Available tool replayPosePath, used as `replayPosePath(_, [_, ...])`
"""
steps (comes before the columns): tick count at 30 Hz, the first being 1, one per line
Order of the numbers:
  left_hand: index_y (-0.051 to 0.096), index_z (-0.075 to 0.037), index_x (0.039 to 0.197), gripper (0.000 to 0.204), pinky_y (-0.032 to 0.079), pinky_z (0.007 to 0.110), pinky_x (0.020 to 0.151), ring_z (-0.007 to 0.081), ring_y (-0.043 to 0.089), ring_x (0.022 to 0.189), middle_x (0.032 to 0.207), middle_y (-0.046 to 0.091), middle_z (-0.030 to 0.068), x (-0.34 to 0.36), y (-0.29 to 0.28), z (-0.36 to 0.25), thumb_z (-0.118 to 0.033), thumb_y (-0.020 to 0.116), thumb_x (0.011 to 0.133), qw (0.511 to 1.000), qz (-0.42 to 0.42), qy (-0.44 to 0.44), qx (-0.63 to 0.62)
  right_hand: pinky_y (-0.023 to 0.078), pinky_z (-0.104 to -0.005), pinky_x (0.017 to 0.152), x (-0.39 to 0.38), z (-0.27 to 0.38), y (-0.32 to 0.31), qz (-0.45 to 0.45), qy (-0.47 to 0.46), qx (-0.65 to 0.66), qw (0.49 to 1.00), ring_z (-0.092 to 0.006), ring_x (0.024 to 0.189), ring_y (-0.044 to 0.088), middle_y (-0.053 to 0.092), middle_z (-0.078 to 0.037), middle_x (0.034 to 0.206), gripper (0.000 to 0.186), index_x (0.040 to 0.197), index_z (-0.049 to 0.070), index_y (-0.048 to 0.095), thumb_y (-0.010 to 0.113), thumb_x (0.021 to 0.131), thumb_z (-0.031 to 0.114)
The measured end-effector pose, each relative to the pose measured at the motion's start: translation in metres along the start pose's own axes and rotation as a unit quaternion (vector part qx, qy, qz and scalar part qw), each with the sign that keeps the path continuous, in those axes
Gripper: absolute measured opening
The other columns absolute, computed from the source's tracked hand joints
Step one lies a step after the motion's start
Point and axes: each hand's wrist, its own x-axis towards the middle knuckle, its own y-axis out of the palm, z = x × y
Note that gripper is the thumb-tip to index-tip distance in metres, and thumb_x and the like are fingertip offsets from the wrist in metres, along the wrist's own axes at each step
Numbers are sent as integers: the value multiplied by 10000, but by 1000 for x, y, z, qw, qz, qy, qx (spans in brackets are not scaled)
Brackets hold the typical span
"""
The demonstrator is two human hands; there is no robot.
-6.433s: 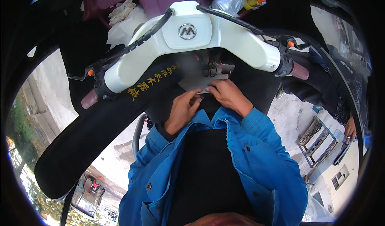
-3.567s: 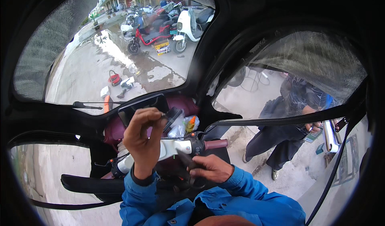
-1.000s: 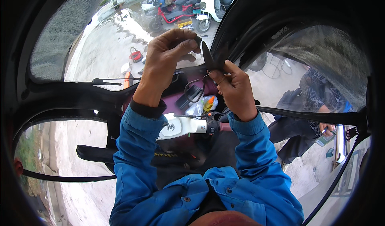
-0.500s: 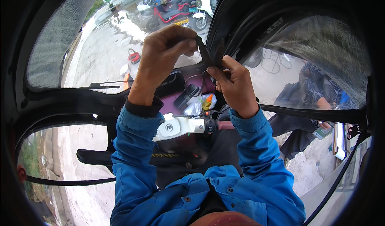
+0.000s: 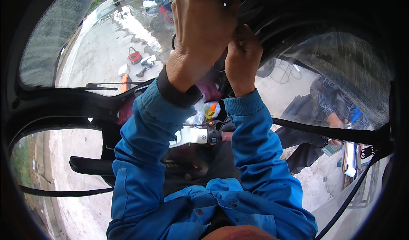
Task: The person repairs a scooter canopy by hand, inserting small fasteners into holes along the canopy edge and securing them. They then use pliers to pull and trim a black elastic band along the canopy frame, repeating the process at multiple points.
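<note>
The black canopy frame [image 5: 294, 5] arches over the far side of the scene, and both bare hands are held up close to it, between the front window [image 5: 100, 48] and the right window [image 5: 294, 86]. The left hand [image 5: 204, 31] is placed higher and farther, with its back shown and its fingers bent; its fingertips are hidden, so whether anything is gripped cannot be told. The right hand [image 5: 243, 54] is placed just to the right and nearer, with its fingers curled; what is held in it cannot be told either, nor whether the frame is touched. A thin dark loop [image 5: 173, 42] is seen just left of the left hand. Both forearms are covered by blue sleeves [image 5: 255, 146]. Between them, a white handlebar [image 5: 191, 136] is partly hidden by the left sleeve, and a reddish grip [image 5: 227, 136] is fitted at its right end. Just beyond the handlebar, a yellow bottle [image 5: 210, 111] with an orange cap is rested beside a clear plastic bag [image 5: 197, 114]. Through the front window, a red object [image 5: 134, 57] is seen on the ground. On the right, outside, a co-worker's hand [image 5: 335, 121] is seen near a green item [image 5: 332, 149].
</note>
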Motion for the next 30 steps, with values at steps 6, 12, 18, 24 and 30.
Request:
replayPosePath(6, [678, -30, 987, 155, 594, 422, 713, 353, 754, 785, 867, 741, 167, -4, 7, 1, 1, 766, 864, 997, -4, 44, 63, 516, -311, 662, 1, -13, 19, -66, -15, -7, 998, -199, 706, 687, 736, -99, 901, 121, 1067, -7, 728, 648, 1029, 74])
replayPosePath(12, [754, -79, 1014, 151, 636, 296, 718, 221, 816, 850, 923, 813, 67, -2, 15, 24, -112, 850, 901, 980, -35, 174, 86, 514, -319, 733, 4, -25, 40, -140, -74, -13, 987, -193, 821, 670, 722, -107, 933, 107, 1053, -22, 695, 652, 1014, 67])
replayPosePath(18, [743, -105, 993, 165, 615, 321, 641, 238, 797, 785, 888, 787, 56, -4, 20, 31, -140, 858, 880, 969, -86, 202, 111, 593, -322, 859, 6, -32, 48, -117, -37, 17, 992, -226, 983, 737, 750, -115, 1142, 408, 1240, -5, 680, 818, 932, 225])
replayPosePath(24, [777, -124, 945, 119, 580, 351, 580, 249, 755, 732, 882, 762, 61, -8, 22, 31, -209, 828, 880, 965, -95, 182, 165, 535, -274, 735, 6, -35, 57, -168, -40, 2, 985, -117, 881, 680, 720, -69, 983, 182, 1132, -4, 685, 708, 1019, 137])
replayPosePath(30, [786, -109, 889, 80, 589, 349, 604, 247, 759, 732, 880, 768, 55, -9, 22, 30, -181, 815, 869, 983, -83, 132, 93, 550, -277, 735, 7, -43, 69, -166, -1, 166, 972, -134, 873, 706, 732, -65, 1006, 205, 1144, 4, 689, 713, 1018, 164])
